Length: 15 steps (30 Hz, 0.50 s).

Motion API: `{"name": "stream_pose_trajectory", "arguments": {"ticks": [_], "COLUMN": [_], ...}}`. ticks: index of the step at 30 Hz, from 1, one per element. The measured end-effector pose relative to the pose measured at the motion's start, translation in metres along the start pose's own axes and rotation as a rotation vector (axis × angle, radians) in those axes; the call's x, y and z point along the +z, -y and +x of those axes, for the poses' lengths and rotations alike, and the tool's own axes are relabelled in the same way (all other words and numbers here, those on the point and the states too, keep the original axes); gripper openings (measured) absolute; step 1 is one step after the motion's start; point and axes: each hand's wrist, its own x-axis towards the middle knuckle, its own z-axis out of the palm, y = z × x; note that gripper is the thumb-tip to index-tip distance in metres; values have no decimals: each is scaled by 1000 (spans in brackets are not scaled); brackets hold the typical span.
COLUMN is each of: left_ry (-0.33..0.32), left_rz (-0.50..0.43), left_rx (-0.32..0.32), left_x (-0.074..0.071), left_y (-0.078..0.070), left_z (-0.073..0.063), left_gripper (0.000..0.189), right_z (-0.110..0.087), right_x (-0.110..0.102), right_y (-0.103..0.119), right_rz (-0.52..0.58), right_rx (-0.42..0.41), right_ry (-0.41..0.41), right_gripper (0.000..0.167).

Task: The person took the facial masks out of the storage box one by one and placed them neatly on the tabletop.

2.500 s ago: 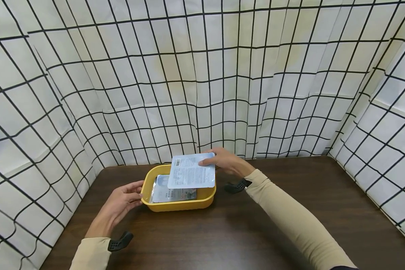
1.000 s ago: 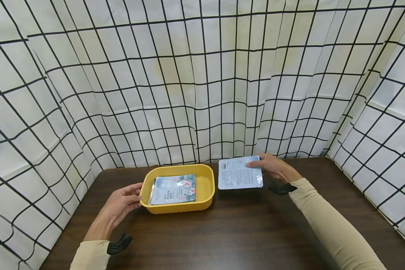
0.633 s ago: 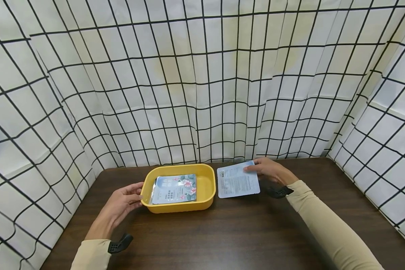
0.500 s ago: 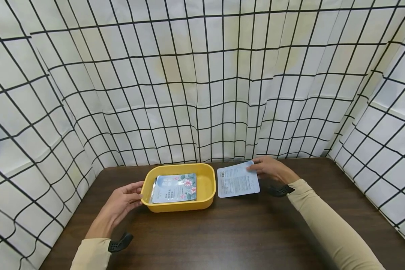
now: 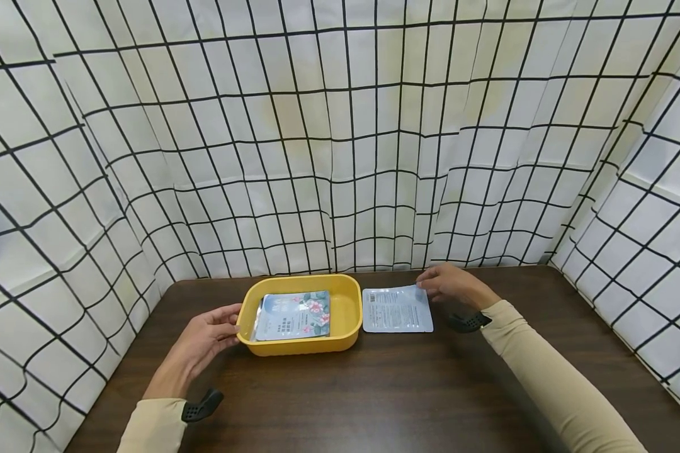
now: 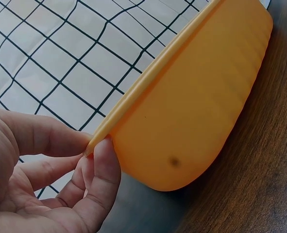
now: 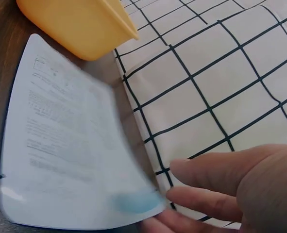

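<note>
My left hand (image 5: 206,336) pinches the left rim of a yellow plastic basin (image 5: 300,346), thumb outside the wall in the left wrist view. Inside the basin lies a flat foil packet (image 5: 289,318) printed with pink flowers; the edge of what looks like another shows beneath it. To the right of the basin, a pale blue foil packet (image 5: 398,309) lies with its printed text side up. My right hand (image 5: 453,284) is at its far right corner. In the right wrist view the thumb and forefinger are off the packet, and a lower finger is close to its corner, perhaps touching.
A dark brown wooden table (image 5: 340,396) carries everything. White cloth with a black grid (image 5: 374,157) hangs behind and along both sides, close to the table's back edge. Each wrist wears a black strap device (image 5: 203,406).
My right hand carried the blue packet from over the basin to the right, lowered it to the table and let go. The left hand has stayed on the basin rim.
</note>
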Motion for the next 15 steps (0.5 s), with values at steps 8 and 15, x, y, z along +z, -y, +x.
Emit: {"name": "stream_pose_trajectory", "arguments": {"ticks": [8,15], "left_ry": [-7,-23], "left_rz": [3,5], "left_rx": [-12,-20], "left_x": [1,2], "left_y": [-3,-3], "left_z": [1,1], "left_gripper": [57,57], "right_z": [-2,-2], "right_x": [-5,0], "right_y": [9,17], "right_rz": [7,230], "right_rx": [-27,-91], "right_ry": [-67,10], "right_gripper": [46,48]}}
